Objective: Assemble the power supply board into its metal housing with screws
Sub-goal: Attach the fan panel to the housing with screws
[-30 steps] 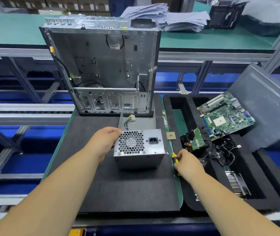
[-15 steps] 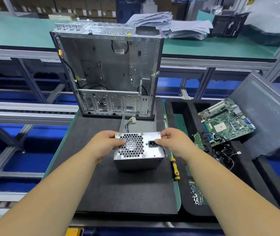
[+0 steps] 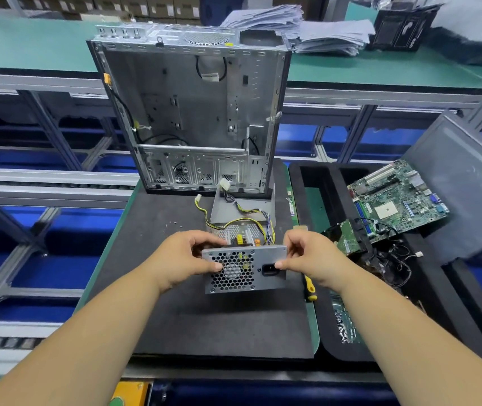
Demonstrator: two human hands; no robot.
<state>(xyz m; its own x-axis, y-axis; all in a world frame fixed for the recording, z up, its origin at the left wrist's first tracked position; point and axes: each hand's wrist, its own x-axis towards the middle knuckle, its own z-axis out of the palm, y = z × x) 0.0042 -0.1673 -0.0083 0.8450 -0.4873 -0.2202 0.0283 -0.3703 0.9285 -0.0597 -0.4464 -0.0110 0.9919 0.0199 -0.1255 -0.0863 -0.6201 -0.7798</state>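
Observation:
The power supply housing [image 3: 244, 269] is a grey metal box with a honeycomb fan grille and a black socket facing me. It sits low over the black foam mat [image 3: 222, 326]. My left hand [image 3: 184, 259] grips its left end and my right hand [image 3: 307, 253] grips its right end, thumbs on the grille face. The open top shows the board [image 3: 241, 235] with yellow parts and yellow and black wires [image 3: 251, 218]. A grey metal cover [image 3: 242, 205] lies just behind. Several small screws [image 3: 172, 224] lie on the mat to the left.
An open computer case [image 3: 193, 118] stands upright at the mat's far edge. A yellow-and-black screwdriver [image 3: 310, 287] lies right of the housing. The black foam tray [image 3: 409, 288] on the right holds a green motherboard [image 3: 397, 200], a smaller card and loose cables.
My right hand left the screwdriver and took the housing's right end. Both hands turned the housing, so its grille faces me and the board and wires show on top.

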